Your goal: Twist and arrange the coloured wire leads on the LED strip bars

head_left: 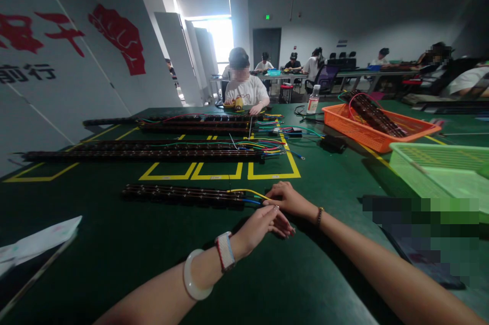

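On the green tabletop [114,243] lies a short bundle of dark, bar-shaped strips [179,195] with yellow, green and blue wires leaving its right end. My right hand [288,200] is closed at the ends of these wires [250,192], its fingers bent down onto them. My left hand [260,228] is just in front of it, palm turned inward, its thumb side by the wires and its other fingers stretched out apart from the thumb. The wire tips are hidden between the hands.
Longer strip bundles [145,152] with coloured wires lie behind, across yellow tape outlines [273,176]. To the right are an orange basket [382,131] holding another bundle, a green basket [439,167] and a bottle [313,101]. A co-worker [246,88] sits opposite. White paper [42,241] lies at left.
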{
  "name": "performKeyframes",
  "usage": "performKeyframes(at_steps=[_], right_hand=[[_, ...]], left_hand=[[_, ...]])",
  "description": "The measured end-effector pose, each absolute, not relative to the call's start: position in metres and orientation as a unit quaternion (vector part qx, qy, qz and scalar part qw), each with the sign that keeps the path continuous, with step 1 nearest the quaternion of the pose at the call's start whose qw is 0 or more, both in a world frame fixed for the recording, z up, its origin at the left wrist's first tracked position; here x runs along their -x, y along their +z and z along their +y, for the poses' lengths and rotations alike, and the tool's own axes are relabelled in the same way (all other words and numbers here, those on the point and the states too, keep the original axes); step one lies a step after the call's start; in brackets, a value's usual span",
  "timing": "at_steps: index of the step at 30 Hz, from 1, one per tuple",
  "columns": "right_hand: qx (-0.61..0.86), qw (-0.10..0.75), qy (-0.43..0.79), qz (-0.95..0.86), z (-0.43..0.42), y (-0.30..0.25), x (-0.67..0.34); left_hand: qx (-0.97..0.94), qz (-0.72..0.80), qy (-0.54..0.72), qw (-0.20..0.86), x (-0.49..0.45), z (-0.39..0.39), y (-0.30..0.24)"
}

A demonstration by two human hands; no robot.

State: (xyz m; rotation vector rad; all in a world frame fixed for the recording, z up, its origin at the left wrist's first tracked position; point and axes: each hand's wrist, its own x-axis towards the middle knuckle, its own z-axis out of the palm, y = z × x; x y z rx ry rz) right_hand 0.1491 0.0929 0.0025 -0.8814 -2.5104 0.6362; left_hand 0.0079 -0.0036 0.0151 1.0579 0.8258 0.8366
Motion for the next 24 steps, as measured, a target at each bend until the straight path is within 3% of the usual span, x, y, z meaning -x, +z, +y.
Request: performKeyframes(at_steps=[10, 15, 24], right_hand=[[0.297, 0.200, 0.237, -0.903, 0.084, 0.001, -0.145], [0.275, 0.245, 0.116, -0.922, 0.078, 0.000, -0.146], [0.203, 0.224, -0.097, -0.948, 0.075, 0.003, -0.155]], left_hand=[[-0.438, 0.363, 0.403, 0.717, -0.006, -0.003, 0.011], [-0.397, 0.363, 0.395, 0.745, -0.002, -0.001, 0.013], [-0.266, 0.412, 0.394, 0.777, -0.005, -0.002, 0.023]])
